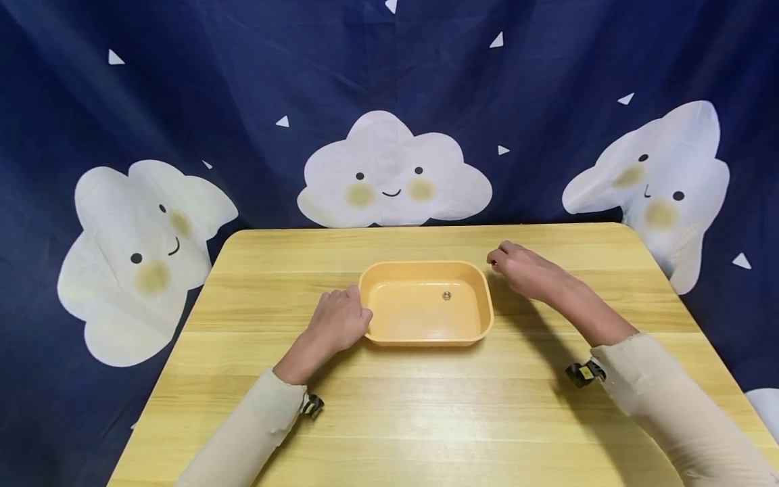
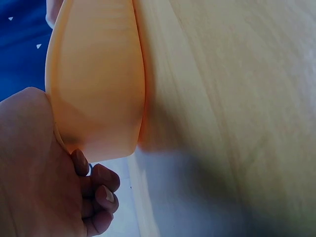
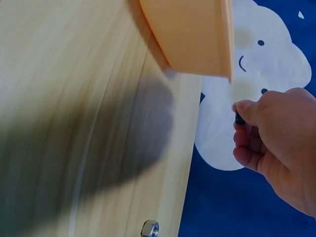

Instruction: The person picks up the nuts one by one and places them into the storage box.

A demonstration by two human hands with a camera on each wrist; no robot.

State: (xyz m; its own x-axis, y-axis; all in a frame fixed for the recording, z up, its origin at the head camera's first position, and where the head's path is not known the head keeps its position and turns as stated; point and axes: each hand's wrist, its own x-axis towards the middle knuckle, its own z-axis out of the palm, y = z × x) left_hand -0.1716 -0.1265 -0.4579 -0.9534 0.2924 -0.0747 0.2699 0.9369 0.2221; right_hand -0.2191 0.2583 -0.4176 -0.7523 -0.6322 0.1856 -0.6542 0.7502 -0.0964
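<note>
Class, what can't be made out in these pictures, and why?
Right wrist: full shape of dark piece, covered by right hand.
Right wrist: end of metal nut, cut off by bottom edge.
Left wrist: inside of tray, hidden by its wall.
Head: fine detail of metal piece in tray, too small.

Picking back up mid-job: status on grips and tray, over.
Left grip holding tray at its left end. Right grip pinching small dark object. One nut inside, second nut on table. No obstruction visible.

Head view: bright, with pale glare on the near tabletop (image 1: 420, 399); your right hand (image 1: 528, 270) and arm cast a soft shadow leftward. The left cloud (image 1: 130, 270) looks skewed. Your wrist views are dimmer, the left's wood grain blurred.
</note>
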